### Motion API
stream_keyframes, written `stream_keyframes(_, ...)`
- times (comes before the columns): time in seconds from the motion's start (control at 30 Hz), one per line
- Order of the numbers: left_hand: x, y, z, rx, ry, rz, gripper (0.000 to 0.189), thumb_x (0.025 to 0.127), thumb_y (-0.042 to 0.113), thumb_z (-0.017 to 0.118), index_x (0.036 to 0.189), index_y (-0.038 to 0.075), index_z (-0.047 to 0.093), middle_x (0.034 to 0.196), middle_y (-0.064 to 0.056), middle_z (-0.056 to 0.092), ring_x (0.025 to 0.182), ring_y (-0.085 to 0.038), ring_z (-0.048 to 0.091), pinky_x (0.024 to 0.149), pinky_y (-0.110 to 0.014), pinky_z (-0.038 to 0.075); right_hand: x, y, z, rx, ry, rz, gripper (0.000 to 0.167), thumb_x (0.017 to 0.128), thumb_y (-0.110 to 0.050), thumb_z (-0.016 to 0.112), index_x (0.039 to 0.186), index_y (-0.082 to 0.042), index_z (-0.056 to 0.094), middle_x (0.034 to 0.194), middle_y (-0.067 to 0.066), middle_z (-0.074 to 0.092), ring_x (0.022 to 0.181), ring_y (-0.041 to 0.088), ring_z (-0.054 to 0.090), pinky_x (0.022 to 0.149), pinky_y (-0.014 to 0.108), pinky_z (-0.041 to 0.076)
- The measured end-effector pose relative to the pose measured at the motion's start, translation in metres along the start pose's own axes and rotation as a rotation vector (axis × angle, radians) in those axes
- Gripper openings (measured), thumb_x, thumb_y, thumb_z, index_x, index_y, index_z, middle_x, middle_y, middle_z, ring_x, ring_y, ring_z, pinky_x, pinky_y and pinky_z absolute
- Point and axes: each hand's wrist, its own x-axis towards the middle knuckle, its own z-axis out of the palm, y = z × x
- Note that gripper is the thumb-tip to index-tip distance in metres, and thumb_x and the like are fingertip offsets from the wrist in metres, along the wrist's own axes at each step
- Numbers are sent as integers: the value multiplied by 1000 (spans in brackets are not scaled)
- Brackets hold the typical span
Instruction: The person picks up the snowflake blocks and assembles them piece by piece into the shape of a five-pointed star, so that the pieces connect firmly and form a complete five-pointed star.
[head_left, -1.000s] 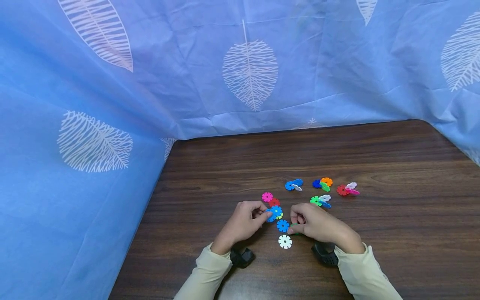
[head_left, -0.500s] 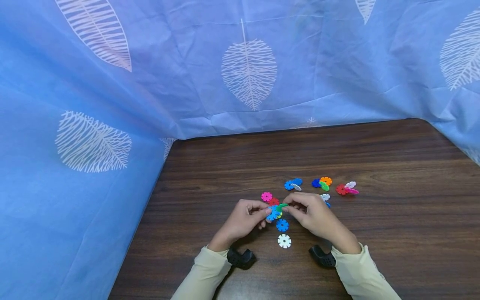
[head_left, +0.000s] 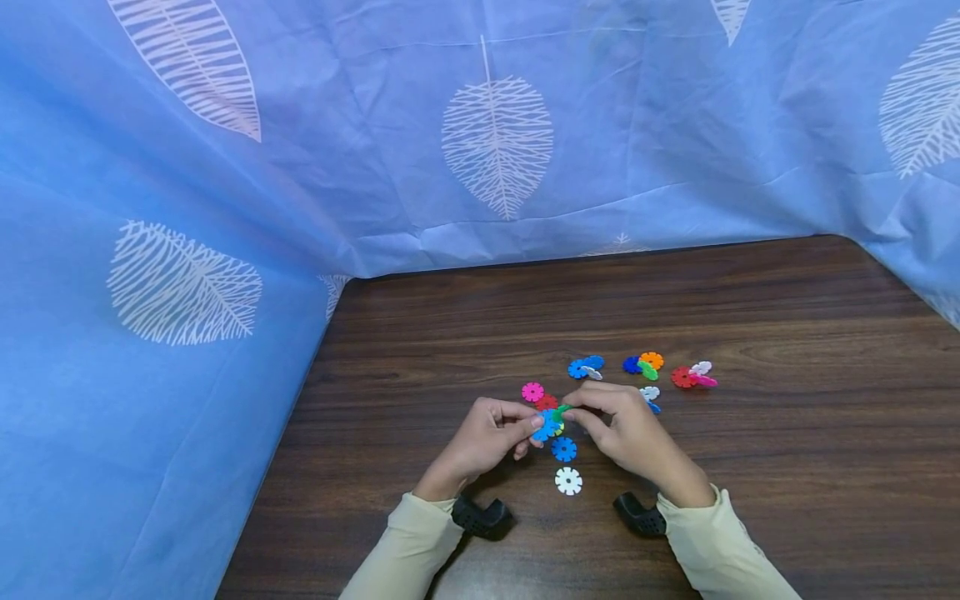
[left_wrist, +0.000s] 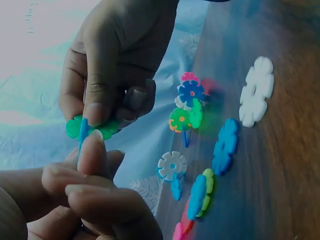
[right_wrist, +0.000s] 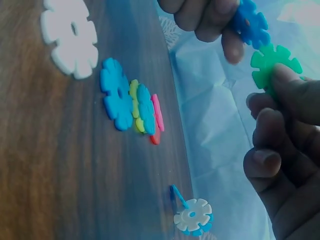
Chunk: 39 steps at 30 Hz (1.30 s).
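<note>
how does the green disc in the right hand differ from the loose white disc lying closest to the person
The green disc is pinched in the right hand, while the white disc lies flat on the table. In the head view, the green disc looks tilted and partly hidden, but the white disc shows its whole face. Both are thin discs with notched edges.
</note>
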Motion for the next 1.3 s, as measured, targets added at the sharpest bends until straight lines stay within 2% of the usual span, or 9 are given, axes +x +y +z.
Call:
stream_keyframes(0.17,1,-1,4,-71,-27,2,26,104,2,60,113,-21,67,68,-4,65,60,-6,57,59,-21,49,0,2,0,-6,27,-41,27,83,16,77,95,-9,78,84,2,71,66,7,52,58,17,45)
stream_keyframes(0.33,1,1,5,-116,-25,11,25,104,0,59,112,-23,64,71,-1,66,59,-7,54,58,-22,47,1,1,1,48,29,-8,27,86,14,75,95,-11,78,84,0,72,66,9,54,59,19,47)
stream_keyframes(0.47,0,0,6,-129,-9,-9,25,104,0,59,111,-23,64,72,0,68,58,-8,52,57,-21,46,-1,1,4,57,20,3,28,87,14,74,94,-13,78,86,-5,72,67,8,55,59,19,47)
stream_keyframes(0.67,1,-1,10,-169,30,-63,27,104,1,60,111,-25,64,69,1,68,56,-6,50,56,-20,46,-2,-1,6,-13,44,-40,27,84,16,75,91,-10,77,86,-5,73,67,9,58,61,17,48)
stream_keyframes(0.97,1,-1,14,-174,81,-148,23,101,-1,63,109,-22,67,70,-2,68,56,-5,54,54,-18,45,-2,-11,3,-225,-23,-130,30,81,16,77,93,-11,74,84,-4,68,70,4,52,62,19,49)
stream_keyframes(1.07,1,0,14,-215,59,-133,22,102,0,62,107,-21,67,70,-1,68,56,-6,51,55,-20,44,-1,-12,1,-163,-1,-76,28,84,13,76,94,-13,75,85,-4,69,68,5,51,59,19,48)
stream_keyframes(1.2,-2,4,12,-307,18,-85,17,105,2,58,100,-7,71,73,1,67,59,-8,48,58,-21,45,1,-10,3,111,41,129,21,94,8,70,95,-12,77,85,3,71,64,12,53,55,23,47)
stream_keyframes(1.3,-4,6,12,-349,2,-72,19,105,2,57,96,6,73,74,1,68,60,-9,48,60,-21,46,-1,-9,6,252,46,271,17,99,3,66,96,-10,76,81,10,67,63,21,55,55,30,49)
